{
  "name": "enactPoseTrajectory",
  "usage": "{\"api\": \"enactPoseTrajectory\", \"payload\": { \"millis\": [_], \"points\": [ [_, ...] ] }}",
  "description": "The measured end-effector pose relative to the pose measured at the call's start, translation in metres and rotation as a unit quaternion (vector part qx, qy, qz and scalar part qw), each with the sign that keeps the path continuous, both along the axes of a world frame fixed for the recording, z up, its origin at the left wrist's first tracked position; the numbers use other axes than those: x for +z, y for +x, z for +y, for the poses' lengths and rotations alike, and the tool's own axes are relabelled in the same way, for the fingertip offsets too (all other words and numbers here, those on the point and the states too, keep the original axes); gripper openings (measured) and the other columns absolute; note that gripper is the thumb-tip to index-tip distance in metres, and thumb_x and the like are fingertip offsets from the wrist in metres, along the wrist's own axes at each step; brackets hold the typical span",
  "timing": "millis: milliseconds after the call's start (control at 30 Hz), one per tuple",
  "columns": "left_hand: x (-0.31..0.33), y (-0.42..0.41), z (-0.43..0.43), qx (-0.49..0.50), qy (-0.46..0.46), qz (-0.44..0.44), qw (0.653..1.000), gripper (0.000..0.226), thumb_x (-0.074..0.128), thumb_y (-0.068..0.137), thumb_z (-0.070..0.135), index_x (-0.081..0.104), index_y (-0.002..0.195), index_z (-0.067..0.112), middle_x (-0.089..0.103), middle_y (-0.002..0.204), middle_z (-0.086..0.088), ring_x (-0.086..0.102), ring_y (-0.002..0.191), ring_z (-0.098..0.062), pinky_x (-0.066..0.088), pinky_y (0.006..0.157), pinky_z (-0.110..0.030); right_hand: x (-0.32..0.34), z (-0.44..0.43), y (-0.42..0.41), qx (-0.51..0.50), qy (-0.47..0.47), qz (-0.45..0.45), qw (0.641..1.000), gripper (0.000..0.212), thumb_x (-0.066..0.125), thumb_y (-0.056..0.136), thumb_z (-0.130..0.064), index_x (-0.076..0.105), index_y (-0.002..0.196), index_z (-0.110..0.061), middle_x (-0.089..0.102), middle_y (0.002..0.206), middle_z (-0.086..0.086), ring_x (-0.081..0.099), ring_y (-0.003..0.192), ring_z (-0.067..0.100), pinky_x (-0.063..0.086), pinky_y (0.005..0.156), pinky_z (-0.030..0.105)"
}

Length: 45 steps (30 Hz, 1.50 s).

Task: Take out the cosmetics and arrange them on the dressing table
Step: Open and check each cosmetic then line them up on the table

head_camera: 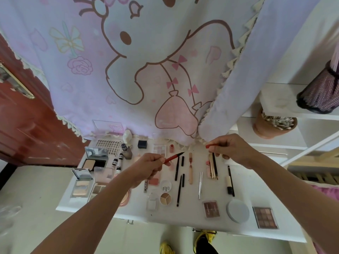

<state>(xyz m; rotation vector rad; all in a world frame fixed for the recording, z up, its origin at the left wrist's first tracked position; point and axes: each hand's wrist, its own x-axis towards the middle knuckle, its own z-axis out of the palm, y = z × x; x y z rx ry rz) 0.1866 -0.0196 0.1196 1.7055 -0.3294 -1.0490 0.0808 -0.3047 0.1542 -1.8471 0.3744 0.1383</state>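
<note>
My left hand (148,166) grips a red liner pen (174,157) with its dark tip bared and pointing up to the right. My right hand (231,149) pinches the pen's red cap (208,146), held apart from the tip. Both hover over the white dressing table (244,182), where cosmetics lie in rows: black pencils (177,168), a beige tube (190,170), a gold stick (212,166), open powder compacts (95,162), a round grey compact (237,210) and eyeshadow palettes (265,217).
A lilac cartoon curtain (146,70) hangs behind the table. A red-brown door (27,125) stands at left. White shelves at right hold a cotton-swab pot (273,125) and a purple basket (321,92). Yellow shoes (203,237) show below the table's front edge.
</note>
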Motion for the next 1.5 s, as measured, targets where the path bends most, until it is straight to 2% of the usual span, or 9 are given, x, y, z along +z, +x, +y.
{"api": "enactPoseTrajectory", "payload": {
  "millis": [133,233,367,633,767,833,1000,1300,1500],
  "points": [
    [-0.005,-0.003,-0.004,0.001,-0.005,0.007,1.000,0.023,0.044,0.101,0.015,0.065,0.103,0.006,0.043,0.062,0.004,0.033,0.051,-0.006,0.028,0.047,-0.019,-0.012,0.006,0.000,-0.015,0.031,0.025,0.999,0.012,0.066,0.091,-0.011,0.075,0.099,-0.014,0.075,0.088,0.005,0.062,0.074,0.014,0.039,0.053,0.023],
    [-0.013,-0.009,-0.006,-0.005,0.003,0.005,1.000,0.018,0.046,0.100,0.011,0.064,0.100,0.008,0.058,0.067,-0.002,0.045,0.056,-0.011,0.036,0.053,-0.022,-0.023,0.011,-0.004,-0.035,0.065,0.049,0.996,0.012,0.063,0.094,-0.013,0.072,0.103,-0.012,0.075,0.090,0.006,0.064,0.078,0.019,0.038,0.053,0.022],
    [-0.030,-0.027,-0.013,-0.001,0.059,-0.004,0.998,0.010,0.051,0.096,0.006,0.061,0.098,0.003,0.071,0.081,-0.011,0.052,0.063,-0.013,0.043,0.054,-0.018,-0.040,0.016,-0.013,-0.053,0.075,0.088,0.992,0.013,0.064,0.094,-0.016,0.072,0.102,-0.010,0.075,0.091,0.006,0.064,0.076,0.013,0.039,0.056,0.024],
    [-0.098,-0.074,-0.043,0.089,0.209,-0.057,0.972,0.004,0.067,0.087,0.013,0.069,0.086,0.009,0.069,0.083,-0.007,0.062,0.066,-0.018,0.055,0.065,-0.031,-0.081,0.009,-0.032,-0.087,0.083,0.170,0.978,0.009,0.069,0.091,-0.020,0.076,0.096,-0.016,0.074,0.090,0.003,0.065,0.075,0.008,0.039,0.056,0.022],
    [-0.128,-0.095,-0.061,0.082,0.287,-0.117,0.947,0.007,0.067,0.083,0.020,0.069,0.076,0.021,0.066,0.078,-0.001,0.060,0.086,-0.022,0.053,0.072,-0.032,-0.103,0.010,-0.034,-0.089,0.052,0.201,0.974,0.007,0.069,0.091,-0.016,0.075,0.093,-0.017,0.067,0.080,-0.001,0.057,0.073,0.010,0.040,0.051,0.018],
    [-0.139,-0.104,-0.068,0.074,0.316,-0.114,0.939,0.010,0.066,0.084,0.020,0.066,0.074,0.020,0.062,0.080,-0.001,0.055,0.088,-0.021,0.047,0.070,-0.028,-0.114,0.010,-0.034,-0.088,0.048,0.214,0.972,0.011,0.067,0.091,-0.013,0.074,0.088,-0.021,0.065,0.083,0.005,0.054,0.074,0.012,0.040,0.053,0.020],
    [-0.159,-0.115,-0.081,0.059,0.367,-0.116,0.921,0.008,0.064,0.081,0.018,0.071,0.081,0.013,0.067,0.087,-0.006,0.063,0.081,-0.022,0.055,0.072,-0.032,-0.138,0.005,-0.030,-0.071,0.039,0.239,0.968,0.019,0.065,0.091,-0.005,0.074,0.091,-0.022,0.071,0.098,0.012,0.056,0.080,0.016,0.043,0.055,0.019],
    [-0.168,-0.117,-0.091,0.035,0.386,-0.130,0.913,0.006,0.058,0.082,0.019,0.061,0.085,0.015,0.065,0.085,-0.002,0.062,0.082,-0.023,0.054,0.072,-0.035,-0.159,0.000,-0.019,-0.033,0.058,0.270,0.961,0.017,0.055,0.098,-0.006,0.066,0.110,-0.008,0.072,0.088,0.004,0.068,0.072,0.011,0.046,0.055,0.020],
    [-0.165,-0.120,-0.090,0.026,0.378,-0.140,0.915,0.012,0.061,0.079,0.021,0.061,0.087,0.013,0.065,0.084,-0.003,0.062,0.082,-0.024,0.054,0.073,-0.036,-0.159,0.007,-0.013,-0.034,0.097,0.298,0.949,0.016,0.050,0.100,-0.014,0.054,0.116,-0.014,0.075,0.094,0.013,0.072,0.074,0.018,0.045,0.054,0.024]
  ]
}}
